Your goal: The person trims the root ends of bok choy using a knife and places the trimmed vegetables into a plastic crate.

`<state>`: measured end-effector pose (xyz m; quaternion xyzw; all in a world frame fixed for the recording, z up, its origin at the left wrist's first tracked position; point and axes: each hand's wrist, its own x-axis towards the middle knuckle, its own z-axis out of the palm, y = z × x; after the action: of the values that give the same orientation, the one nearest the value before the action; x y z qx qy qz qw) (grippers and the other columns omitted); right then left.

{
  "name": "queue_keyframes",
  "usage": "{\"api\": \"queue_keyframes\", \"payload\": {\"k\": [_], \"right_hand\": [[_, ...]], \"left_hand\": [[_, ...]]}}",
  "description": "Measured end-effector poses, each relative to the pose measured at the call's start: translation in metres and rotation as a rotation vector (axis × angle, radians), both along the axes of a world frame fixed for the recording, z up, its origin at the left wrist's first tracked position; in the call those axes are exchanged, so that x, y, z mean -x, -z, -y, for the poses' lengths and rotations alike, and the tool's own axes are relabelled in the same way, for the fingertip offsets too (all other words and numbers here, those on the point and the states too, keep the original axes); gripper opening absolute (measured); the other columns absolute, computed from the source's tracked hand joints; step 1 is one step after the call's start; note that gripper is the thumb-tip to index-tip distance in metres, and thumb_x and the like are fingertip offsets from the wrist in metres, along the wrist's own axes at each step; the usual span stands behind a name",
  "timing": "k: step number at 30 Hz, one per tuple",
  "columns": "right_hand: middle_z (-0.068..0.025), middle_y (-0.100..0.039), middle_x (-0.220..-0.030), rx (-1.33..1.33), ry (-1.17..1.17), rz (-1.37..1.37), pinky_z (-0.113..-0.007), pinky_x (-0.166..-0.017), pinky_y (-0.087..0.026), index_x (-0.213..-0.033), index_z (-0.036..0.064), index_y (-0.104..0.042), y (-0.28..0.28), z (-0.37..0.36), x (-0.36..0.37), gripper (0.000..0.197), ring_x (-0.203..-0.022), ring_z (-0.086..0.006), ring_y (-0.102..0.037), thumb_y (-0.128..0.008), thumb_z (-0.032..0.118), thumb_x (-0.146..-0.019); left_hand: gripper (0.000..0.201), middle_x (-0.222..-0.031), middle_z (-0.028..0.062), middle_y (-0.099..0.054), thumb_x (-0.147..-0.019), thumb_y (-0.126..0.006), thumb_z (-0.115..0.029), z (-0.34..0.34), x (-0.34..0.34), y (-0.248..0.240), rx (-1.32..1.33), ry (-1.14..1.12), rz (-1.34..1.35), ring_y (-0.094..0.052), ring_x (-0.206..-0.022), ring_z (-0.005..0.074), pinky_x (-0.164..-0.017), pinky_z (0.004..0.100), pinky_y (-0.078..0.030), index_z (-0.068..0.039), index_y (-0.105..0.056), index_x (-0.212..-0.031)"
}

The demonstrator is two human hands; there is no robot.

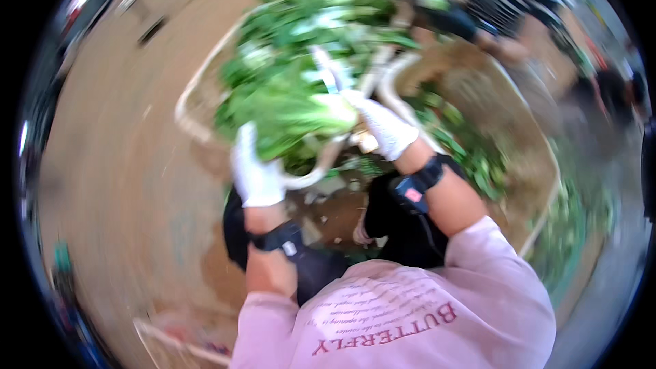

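Observation:
A head of leafy greens (273, 115) with a pale, thick stem end lies over the near side of a heaped basket. My left hand (258, 172), in a white glove, holds its leafy side. At the stem end is my right hand (388, 128), also white-gloved, gripping what looks like a small knife (326, 72). The narrow blade points up and to the left, above the greens. Motion blur hides whether the blade touches the stem. Right fingertips are partly hidden by the stem.
The white-rimmed basket (186, 111) is piled with loose greens (328, 20). To its right, a second tub (526, 123) holds scattered leaves (471, 157). Another person in striped clothing (502, 3) is at the upper right. More greens (567, 225) lie beyond the tub; brown floor (137, 164) spreads left.

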<state>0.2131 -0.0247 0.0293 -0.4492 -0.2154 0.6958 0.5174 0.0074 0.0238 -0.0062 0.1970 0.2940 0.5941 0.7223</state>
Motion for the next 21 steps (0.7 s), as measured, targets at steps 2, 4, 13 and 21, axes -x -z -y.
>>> {"api": "queue_keyframes", "payload": {"k": [2, 4, 13, 21], "right_hand": [[-0.0076, -0.064, -0.086, -0.039, 0.051, 0.107, -0.016, -0.033, -0.04, -0.122, 0.0071, -0.049, 0.0, 0.028, -0.022, 0.044, -0.049, -0.0096, -0.057, -0.051, 0.04, -0.092], [-0.0064, -0.063, -0.075, -0.11, 0.209, -0.043, -0.018, -0.032, -0.037, -0.109, 0.006, -0.055, 0.012, 0.074, -0.065, 0.039, -0.046, -0.0086, -0.052, -0.051, 0.041, -0.091], [-0.0029, -0.06, -0.102, 0.18, 1.589, 0.482, -0.029, -0.069, -0.045, -0.115, 0.009, -0.054, 0.066, 0.4, -0.375, 0.051, -0.09, -0.0155, -0.057, -0.051, 0.052, -0.089], [-0.0107, -0.065, -0.081, 0.047, 1.591, 0.405, -0.026, -0.045, -0.042, -0.102, 0.0051, -0.054, 0.122, 0.37, -0.438, 0.03, -0.054, -0.0173, -0.056, -0.05, 0.033, -0.091]], "left_hand": [[0.041, -0.12, 0.0085, -0.054, -0.093, -0.044, -0.03, 0.01, -0.003, -0.023, 0.039, 0.033, -0.153, -0.05, -0.112, 0.0205, -0.097, 0.0413, -0.039, -0.003, -0.05, -0.122], [0.039, -0.108, 0.0058, -0.054, -0.092, -0.046, -0.031, -0.003, 0.007, 0.01, -0.117, 0.041, -0.326, -0.051, -0.093, 0.0182, -0.085, 0.0346, -0.041, -0.004, -0.053, -0.119], [0.036, -0.103, 0.0017, -0.057, -0.088, -0.054, -0.031, 0.003, -0.023, 0.028, -0.053, 0.169, -0.451, -0.049, -0.085, 0.0112, -0.075, 0.0258, -0.036, -0.007, -0.059, -0.113], [0.035, -0.106, 0.0027, -0.06, -0.09, -0.052, -0.028, -0.009, -0.025, 0.038, -0.053, 0.224, -0.534, -0.054, -0.085, 0.0108, -0.072, 0.0236, -0.04, -0.006, -0.058, -0.116]]}}
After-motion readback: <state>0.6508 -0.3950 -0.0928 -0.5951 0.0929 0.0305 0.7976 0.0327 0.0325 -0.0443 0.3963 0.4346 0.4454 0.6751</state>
